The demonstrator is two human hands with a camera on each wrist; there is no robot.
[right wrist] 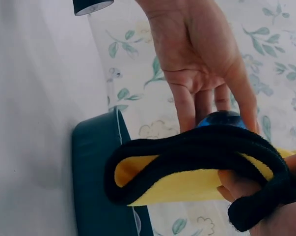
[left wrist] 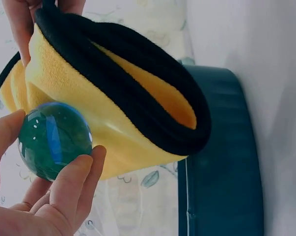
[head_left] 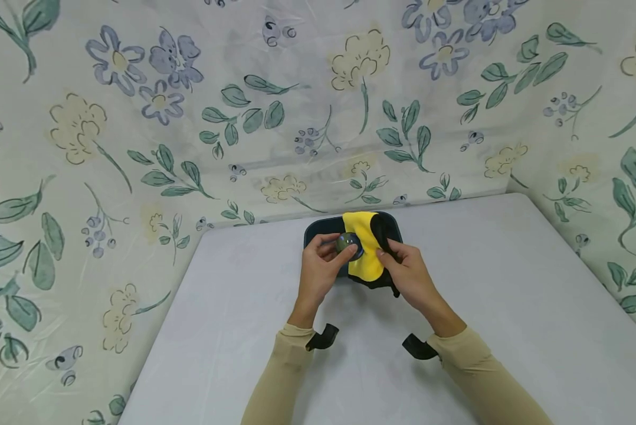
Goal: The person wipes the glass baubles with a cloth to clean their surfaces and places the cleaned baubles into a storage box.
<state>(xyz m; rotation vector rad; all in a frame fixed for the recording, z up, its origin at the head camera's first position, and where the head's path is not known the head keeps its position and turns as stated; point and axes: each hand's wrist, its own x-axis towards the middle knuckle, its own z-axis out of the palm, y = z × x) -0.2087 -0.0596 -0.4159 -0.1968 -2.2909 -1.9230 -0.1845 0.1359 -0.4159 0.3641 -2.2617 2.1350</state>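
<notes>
A clear glass ball (left wrist: 54, 140) with a blue-green tint is pinched between the thumb and fingers of my left hand (head_left: 320, 264). My right hand (head_left: 409, 273) grips a folded yellow cloth (head_left: 364, 236) with a black border, its fingers partly hidden in the folds in the right wrist view. The cloth lies close against the ball's far side, and both are held up over a dark teal basin (head_left: 318, 227). In the left wrist view the cloth's looped fold (left wrist: 152, 93) hangs in front of the basin's rim.
The basin stands on a white-covered table (head_left: 243, 307), near its back edge. Behind it and along the sides hangs a floral curtain (head_left: 297, 118). A black strap piece (head_left: 323, 336) sticks out at the left wrist, and a similar black piece (head_left: 420, 347) at the right.
</notes>
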